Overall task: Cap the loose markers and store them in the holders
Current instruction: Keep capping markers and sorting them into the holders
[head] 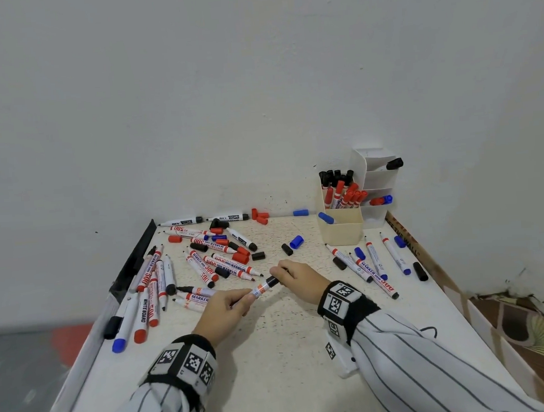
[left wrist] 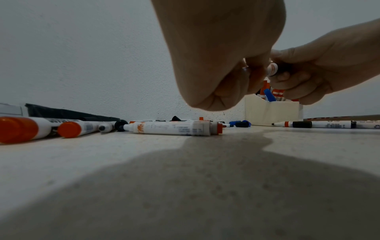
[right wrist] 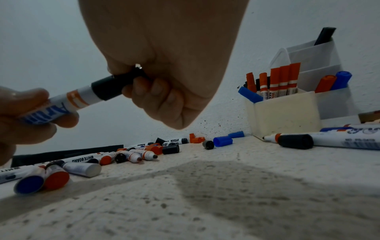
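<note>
Whiteboard marker [head: 260, 291], a white cylindrical barrel with an orange band and blue lettering, held level above the table [head: 283, 340] between both hands. The left hand [head: 228, 308] wraps its curled fingers round the barrel's rear part; the right hand [head: 298, 276] closes its grip on the smooth black cap [right wrist: 110, 88], which sits over the marker's tip end. The table is off-white with a fine speckled, slightly rough texture. At its left lies a loose heap of markers [head: 203, 262], some capped, some with bare tips, mixed with short red, black and blue cylindrical caps. Further markers [head: 369, 263] lie at the right. At the far right corner stands a cream, box-shaped plastic holder [head: 343, 229] with red- and black-capped markers upright in it, just beside a white tiered holder [head: 376, 179].
</note>
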